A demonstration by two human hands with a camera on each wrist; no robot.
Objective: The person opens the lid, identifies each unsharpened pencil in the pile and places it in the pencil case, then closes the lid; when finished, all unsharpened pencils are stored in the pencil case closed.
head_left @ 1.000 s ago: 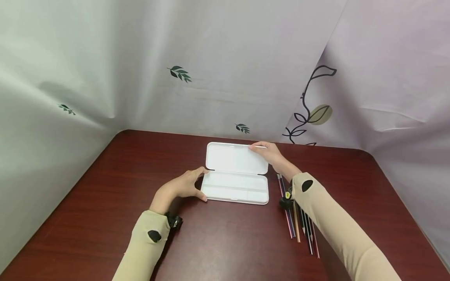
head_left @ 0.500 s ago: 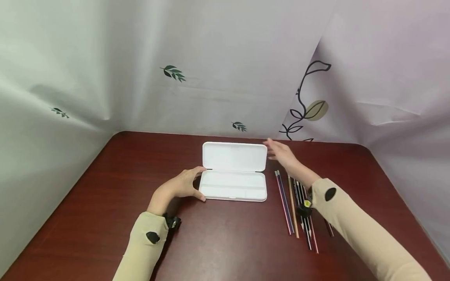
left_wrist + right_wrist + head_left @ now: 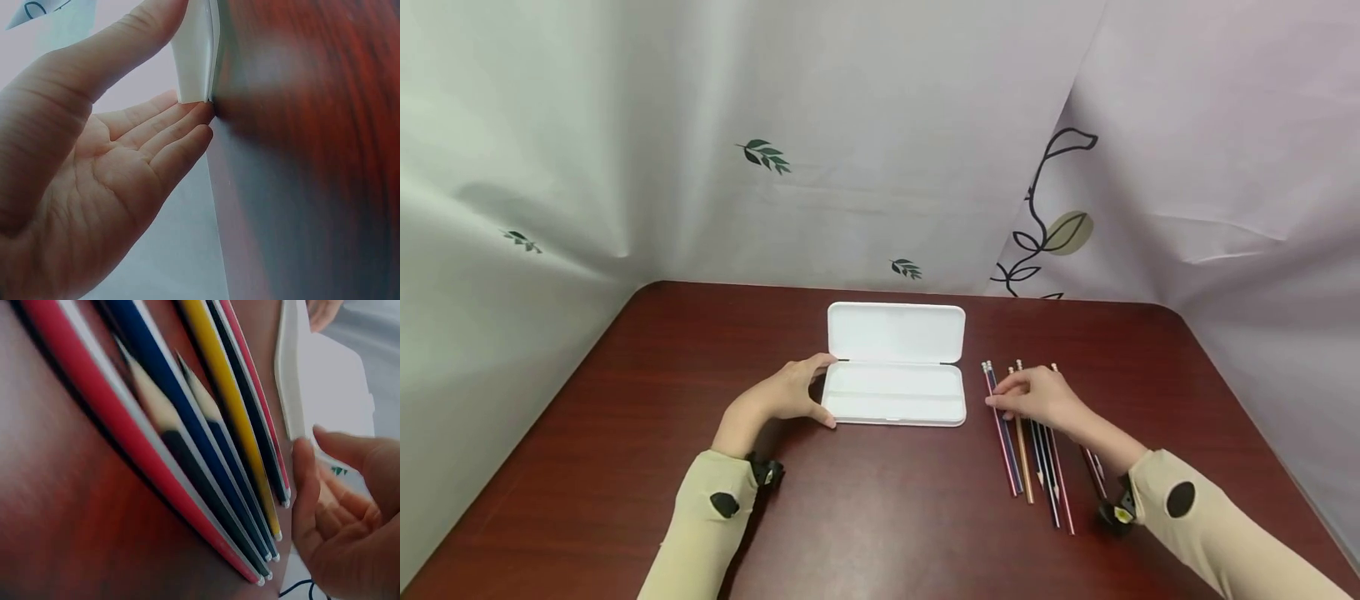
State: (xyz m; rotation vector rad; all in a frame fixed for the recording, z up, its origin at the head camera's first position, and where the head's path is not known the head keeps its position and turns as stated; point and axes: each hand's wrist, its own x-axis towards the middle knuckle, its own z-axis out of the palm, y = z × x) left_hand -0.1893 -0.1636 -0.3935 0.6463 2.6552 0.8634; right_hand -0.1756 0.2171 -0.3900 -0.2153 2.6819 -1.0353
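A white pencil case (image 3: pixel 896 333) lies unfolded on the table, lid at the back and compartments in front. My left hand (image 3: pixel 781 392) holds its left end between thumb and fingers; in the left wrist view the fingertips of the left hand (image 3: pixel 119 162) meet the end of the case (image 3: pixel 192 56). My right hand (image 3: pixel 1047 400) hovers over the back part of several pencils (image 3: pixel 1025 467), its fingertips by the leftmost ones. In the right wrist view the right hand (image 3: pixel 350 512) has thumb and index finger apart, gripping nothing, beside the pencils (image 3: pixel 219 362).
More pencils (image 3: pixel 1094 472) lie farther right, partly under the right forearm. A patterned pale cloth (image 3: pixel 880 167) hangs behind and beside the dark red table (image 3: pixel 865 517).
My right hand has let go of the lid's right corner and moved right and toward the front, over the pencils. The left hand stays at the case's left end.
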